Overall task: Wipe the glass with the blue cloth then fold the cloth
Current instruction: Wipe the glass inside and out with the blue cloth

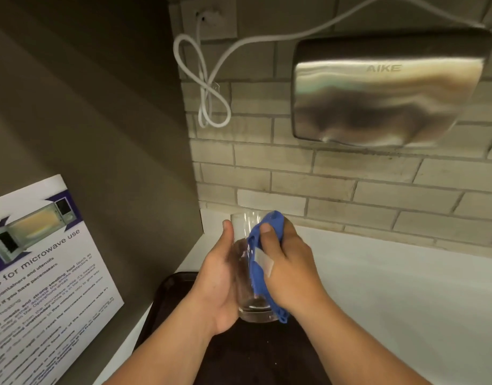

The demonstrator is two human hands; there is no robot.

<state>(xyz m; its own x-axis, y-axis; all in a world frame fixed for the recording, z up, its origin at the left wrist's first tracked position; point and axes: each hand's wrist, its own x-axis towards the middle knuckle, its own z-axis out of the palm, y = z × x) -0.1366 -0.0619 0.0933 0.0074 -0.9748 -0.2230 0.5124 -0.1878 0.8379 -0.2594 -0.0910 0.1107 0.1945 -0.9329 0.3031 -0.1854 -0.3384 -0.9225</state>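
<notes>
A tall clear glass is held above a dark tray, its mouth pointing away from me. My left hand wraps its left side, thumb up near the rim. My right hand presses a blue cloth against the right side of the glass, thumb on top of the cloth. The cloth runs from the rim down to the base, where a corner hangs free. A plaster sits on my right thumb.
A dark tray lies on the white counter under my hands. A grey side wall carries a microwave-use poster on the left. On the brick back wall hang a steel hand dryer and a looped white cable.
</notes>
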